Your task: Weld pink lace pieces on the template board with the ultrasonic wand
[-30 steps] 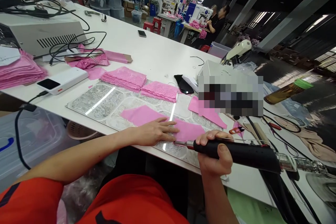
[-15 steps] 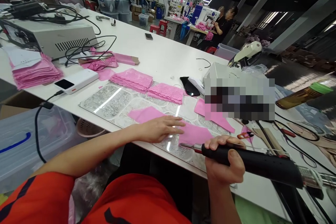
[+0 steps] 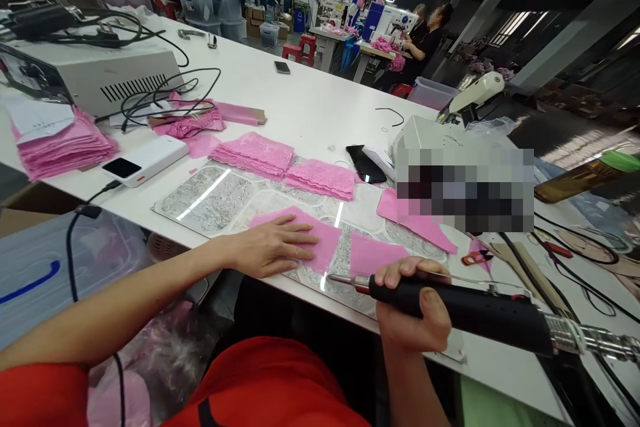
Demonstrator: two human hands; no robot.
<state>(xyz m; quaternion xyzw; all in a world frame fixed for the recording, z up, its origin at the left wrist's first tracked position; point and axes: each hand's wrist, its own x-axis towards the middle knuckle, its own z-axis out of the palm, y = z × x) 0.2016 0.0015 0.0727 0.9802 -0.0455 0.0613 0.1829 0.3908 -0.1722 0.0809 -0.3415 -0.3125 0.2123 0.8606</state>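
Observation:
My left hand (image 3: 273,245) lies flat with its fingers spread, pressing a pink fabric piece (image 3: 323,240) onto a glossy grey marbled board (image 3: 205,203). My right hand (image 3: 415,307) is wrapped around a thick black hand tool (image 3: 480,310) with a metal hose at its rear. The tool's slim pointed metal tip (image 3: 343,279) is at the board, just right of the fabric under my left hand. A second pink piece (image 3: 375,255) lies beyond the tip, separated by a gap. Two stacks of pink lace-textured fabric (image 3: 253,155) (image 3: 320,179) sit along the board's far edge.
A grey equipment box (image 3: 425,137) stands at right, near a dark phone (image 3: 366,163) and another pink piece (image 3: 417,221). Orange-handled snips (image 3: 477,257) lie farther right. At left are a white power bank (image 3: 145,160), a pink fabric stack (image 3: 65,147) and a cabled box (image 3: 117,77).
My left hand has moved left along the fabric. The tool tip has shifted left with my right hand. A gap now shows between the two pink pieces in front of me.

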